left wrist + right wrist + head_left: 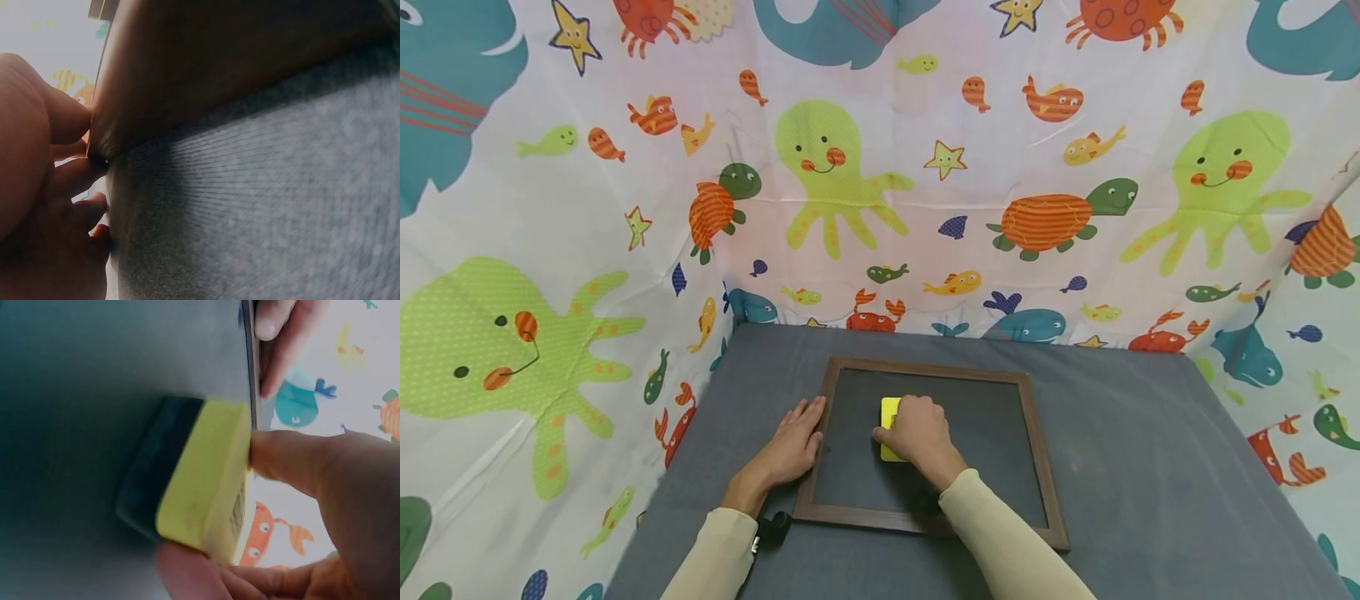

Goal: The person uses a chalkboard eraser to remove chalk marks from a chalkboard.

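A blackboard (985, 450) with a brown wooden frame (932, 370) lies flat. My left hand (790, 446) rests against the left side of the frame, fingers fairly straight. The left wrist view shows its thumb and fingertips touching the frame's edge (147, 69). Over the middle of the board, my right hand (925, 433) grips a yellow board eraser (889, 410). In the right wrist view the eraser (200, 475) has a dark pad facing the board, with the thumb on one side and fingers on the other. Part of the eraser's top is hidden by the hand.
The board lies on a grey cloth-covered table (1135, 467). A white curtain (917, 217) printed with sea animals stands behind and at both sides. A small black object (775, 527) is by the left wrist, near the board's lower left corner.
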